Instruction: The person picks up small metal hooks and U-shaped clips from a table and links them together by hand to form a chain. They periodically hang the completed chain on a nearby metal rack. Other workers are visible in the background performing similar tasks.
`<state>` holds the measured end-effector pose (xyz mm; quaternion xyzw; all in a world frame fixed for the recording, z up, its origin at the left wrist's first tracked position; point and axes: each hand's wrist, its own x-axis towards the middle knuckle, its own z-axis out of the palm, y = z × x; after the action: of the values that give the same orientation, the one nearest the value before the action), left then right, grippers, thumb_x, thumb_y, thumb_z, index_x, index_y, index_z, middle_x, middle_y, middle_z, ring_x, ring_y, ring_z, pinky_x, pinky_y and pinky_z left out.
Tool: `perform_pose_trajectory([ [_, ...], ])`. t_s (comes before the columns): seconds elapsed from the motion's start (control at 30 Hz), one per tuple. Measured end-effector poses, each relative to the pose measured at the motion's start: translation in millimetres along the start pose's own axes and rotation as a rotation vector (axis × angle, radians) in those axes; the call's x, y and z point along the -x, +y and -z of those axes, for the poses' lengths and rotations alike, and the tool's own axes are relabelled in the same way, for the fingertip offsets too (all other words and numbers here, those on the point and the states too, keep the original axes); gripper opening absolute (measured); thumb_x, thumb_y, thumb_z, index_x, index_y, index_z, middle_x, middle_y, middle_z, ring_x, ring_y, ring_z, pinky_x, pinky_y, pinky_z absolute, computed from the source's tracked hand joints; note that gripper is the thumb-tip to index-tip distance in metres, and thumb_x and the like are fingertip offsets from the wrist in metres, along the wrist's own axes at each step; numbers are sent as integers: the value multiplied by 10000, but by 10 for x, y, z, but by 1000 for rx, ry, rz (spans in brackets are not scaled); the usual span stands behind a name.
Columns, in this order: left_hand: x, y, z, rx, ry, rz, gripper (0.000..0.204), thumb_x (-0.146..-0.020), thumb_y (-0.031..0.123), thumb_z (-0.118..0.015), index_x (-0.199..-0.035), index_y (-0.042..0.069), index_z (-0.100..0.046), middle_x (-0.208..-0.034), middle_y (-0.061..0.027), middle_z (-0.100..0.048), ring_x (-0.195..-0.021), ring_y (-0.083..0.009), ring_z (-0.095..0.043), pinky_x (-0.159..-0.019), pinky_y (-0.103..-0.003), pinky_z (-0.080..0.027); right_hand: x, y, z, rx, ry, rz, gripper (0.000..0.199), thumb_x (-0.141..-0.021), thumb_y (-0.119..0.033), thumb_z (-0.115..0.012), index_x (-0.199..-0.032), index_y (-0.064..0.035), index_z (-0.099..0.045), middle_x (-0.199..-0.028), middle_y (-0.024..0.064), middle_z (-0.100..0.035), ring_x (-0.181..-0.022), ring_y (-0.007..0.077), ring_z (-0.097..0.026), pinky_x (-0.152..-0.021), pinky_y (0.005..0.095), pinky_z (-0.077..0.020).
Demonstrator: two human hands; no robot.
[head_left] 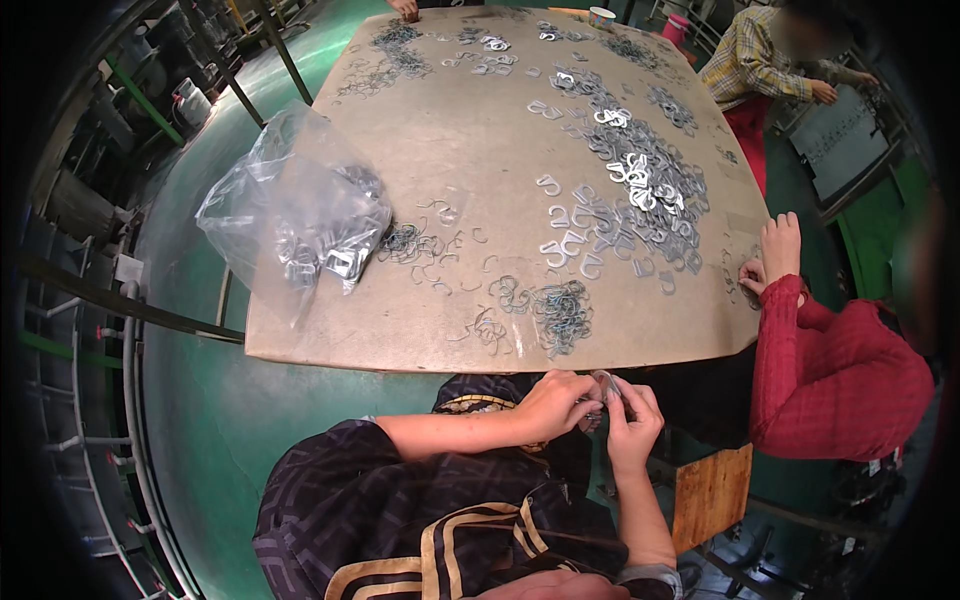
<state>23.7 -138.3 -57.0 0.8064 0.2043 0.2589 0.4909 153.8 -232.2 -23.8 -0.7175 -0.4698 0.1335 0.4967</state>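
Note:
Just off the near edge of the table, over my lap, my left hand [558, 408] and my right hand [633, 425] meet with their fingers pinched together. Between them is a small grey metal piece [607, 384], mostly covered by the fingers, so its exact shape does not show. On the table [450, 330] beyond my hands lies a heap of thin bent wire clips [562, 315], with looser ones to its left. Farther off spreads a large pile of flat, silvery hook-shaped metal pieces [640, 185].
A clear plastic bag [300, 200] of metal pieces rests on the table's left side. At right, a co-worker in a red sleeve [775, 350] has both hands at the table edge. Another person in a checked shirt [745, 60] stands far right. A wooden stool [712, 495] is beside me.

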Motion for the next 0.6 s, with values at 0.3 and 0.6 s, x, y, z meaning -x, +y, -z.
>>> perform_pose_trajectory([
  [0.3, -22, -545, 1139, -801, 331, 115, 97, -755, 71, -607, -828, 62, -671, -842, -117, -627, -841, -319, -606, -716, -398, -521, 86, 57, 117, -14, 33, -15, 187, -826, 23, -655, -1007, 31, -699, -825, 102, -618, -671, 164, -622, -629, 273, -496],
  [0.6, -219, -751, 1439, -970, 71, 244, 90, -744, 80, -621, -754, 44, -703, -773, -116, -679, -719, -293, -679, -657, -385, -548, 61, -43, 134, -34, -27, -39, 254, -810, 62, -640, -1056, 18, -685, -869, 83, -620, -705, 139, -621, -630, 260, -509],
])
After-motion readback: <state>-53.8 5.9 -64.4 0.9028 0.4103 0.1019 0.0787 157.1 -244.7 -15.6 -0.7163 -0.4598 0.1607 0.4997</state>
